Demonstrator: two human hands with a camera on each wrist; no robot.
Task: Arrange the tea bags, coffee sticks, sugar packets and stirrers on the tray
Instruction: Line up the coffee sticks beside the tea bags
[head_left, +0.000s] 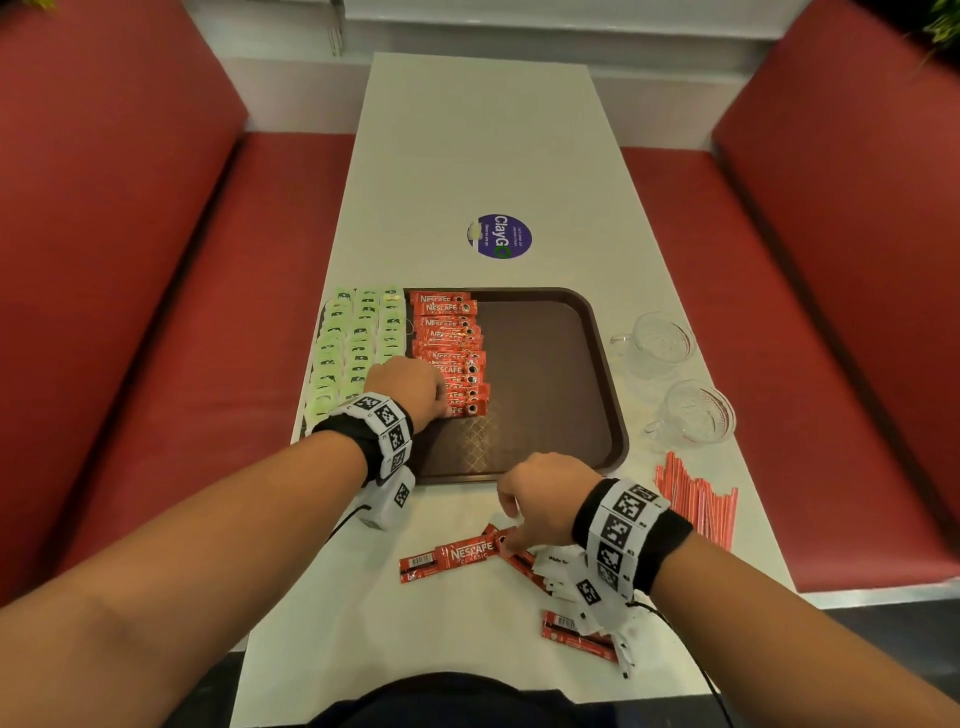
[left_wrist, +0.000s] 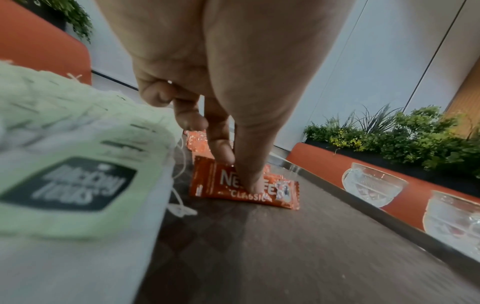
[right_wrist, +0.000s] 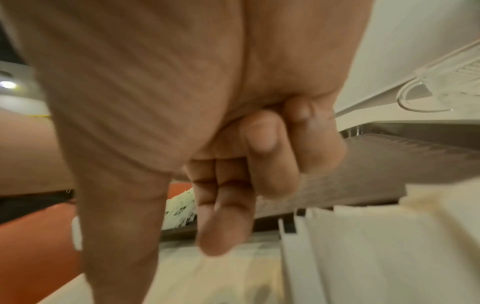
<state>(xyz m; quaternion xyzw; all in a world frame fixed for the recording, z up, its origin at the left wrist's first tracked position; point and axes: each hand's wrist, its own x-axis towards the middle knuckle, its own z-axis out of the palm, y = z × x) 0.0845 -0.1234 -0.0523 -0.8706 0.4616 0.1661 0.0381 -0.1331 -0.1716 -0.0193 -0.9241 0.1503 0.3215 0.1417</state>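
A brown tray (head_left: 545, 374) holds columns of green tea bags (head_left: 358, 343) on its left and a shingled row of red coffee sticks (head_left: 452, 338) beside them. My left hand (head_left: 447, 410) is at the near end of that row. In the left wrist view its thumb and forefinger (left_wrist: 239, 172) pinch the nearest coffee stick (left_wrist: 283, 197), which lies on the tray (left_wrist: 259, 246). My right hand (head_left: 506, 525) hangs over a loose coffee stick (head_left: 457, 556) on the table, fingertips touching its end. The right wrist view shows nothing between its thumb and fingers (right_wrist: 168, 263). White sugar packets (head_left: 558, 571) lie under that wrist.
Red stirrers (head_left: 698, 504) lie in a pile to the right of the tray's near corner. Two glass cups (head_left: 657, 343) (head_left: 698, 413) stand along the table's right edge. More coffee sticks (head_left: 571, 631) lie near the front edge. Red benches flank the narrow table.
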